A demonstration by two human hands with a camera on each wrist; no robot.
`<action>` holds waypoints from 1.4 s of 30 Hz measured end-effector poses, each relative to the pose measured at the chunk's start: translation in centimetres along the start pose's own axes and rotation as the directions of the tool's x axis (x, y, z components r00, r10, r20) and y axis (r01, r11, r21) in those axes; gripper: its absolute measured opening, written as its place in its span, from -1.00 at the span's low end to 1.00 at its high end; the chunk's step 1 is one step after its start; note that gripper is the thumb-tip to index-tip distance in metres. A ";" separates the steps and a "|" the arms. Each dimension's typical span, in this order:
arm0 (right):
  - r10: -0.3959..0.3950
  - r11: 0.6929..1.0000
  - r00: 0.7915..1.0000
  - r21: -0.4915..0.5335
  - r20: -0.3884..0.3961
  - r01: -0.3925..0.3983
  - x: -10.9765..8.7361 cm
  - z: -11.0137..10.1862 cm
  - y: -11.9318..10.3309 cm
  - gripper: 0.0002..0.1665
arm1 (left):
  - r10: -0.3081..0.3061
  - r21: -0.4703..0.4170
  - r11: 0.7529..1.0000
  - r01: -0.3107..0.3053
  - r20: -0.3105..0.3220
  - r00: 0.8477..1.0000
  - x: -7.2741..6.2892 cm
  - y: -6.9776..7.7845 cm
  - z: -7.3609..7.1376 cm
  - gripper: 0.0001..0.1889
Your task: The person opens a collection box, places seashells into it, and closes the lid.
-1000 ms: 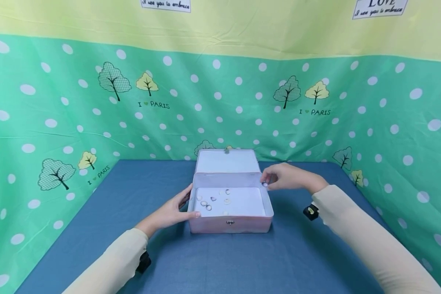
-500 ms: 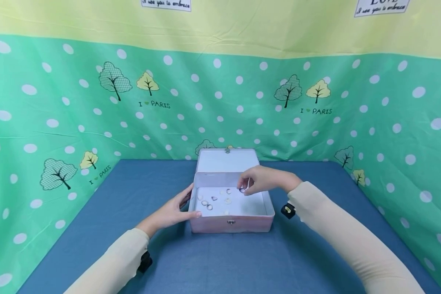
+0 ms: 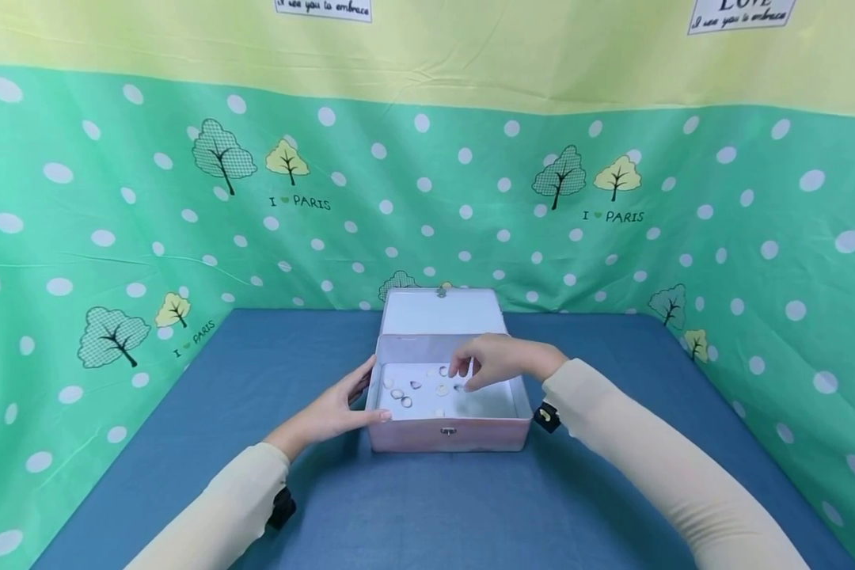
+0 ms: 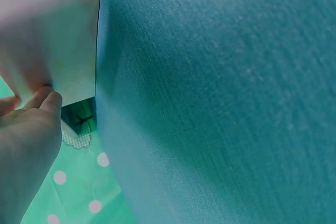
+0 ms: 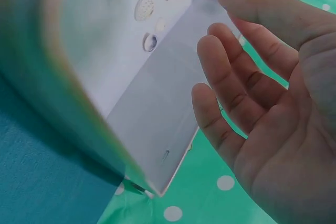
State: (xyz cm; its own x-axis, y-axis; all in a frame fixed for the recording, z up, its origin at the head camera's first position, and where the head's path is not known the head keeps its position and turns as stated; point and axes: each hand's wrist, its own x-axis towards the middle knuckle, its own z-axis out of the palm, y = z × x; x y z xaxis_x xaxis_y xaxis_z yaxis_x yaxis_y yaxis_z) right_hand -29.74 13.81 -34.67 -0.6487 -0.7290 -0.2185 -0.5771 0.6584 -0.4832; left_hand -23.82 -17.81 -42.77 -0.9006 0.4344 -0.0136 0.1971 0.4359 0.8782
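Note:
A pale pink hinged box (image 3: 406,435) with a white inside stands on the blue table, its lid (image 3: 442,311) tipped back. Several small seashells lie spread on its floor, among them a dark-edged shell (image 3: 397,393), a purple shell (image 3: 416,385) and a pale speckled shell (image 5: 145,7). My left hand (image 3: 331,408) grips the box's left side, thumb over the front rim and fingers along the outer wall. Above the box floor hovers my right hand (image 3: 495,358), thumb and fingers apart, holding nothing. Just beside its thumb tip shows a small dark shell (image 3: 459,388).
Blue cloth (image 3: 427,507) covers the table around the box. Behind and at both sides hangs a green and yellow curtain (image 3: 370,174) with white dots and printed trees. A metal clasp (image 3: 448,431) sits on the box front.
From outside the box's right edge, my right hand has moved left over the box with a shell between its fingers, then released it. The left hand stays put.

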 end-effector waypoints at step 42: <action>0.436 0.862 0.812 0.440 -0.389 -0.253 -1.6 1.6 11.5 -0.33 | -0.218 -0.150 0.973 0.176 -0.341 0.915 8.3 -1.1 -1.6 -0.42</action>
State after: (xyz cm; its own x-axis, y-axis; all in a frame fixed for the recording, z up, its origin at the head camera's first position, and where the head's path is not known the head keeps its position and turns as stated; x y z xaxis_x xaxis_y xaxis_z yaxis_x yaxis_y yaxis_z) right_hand -34.55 22.20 -41.19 -0.9711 -0.2315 -0.0587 -0.1151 0.6691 -0.7342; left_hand -32.18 -15.96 -43.07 -0.9986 0.0337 -0.0411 -0.0251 0.3820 0.9238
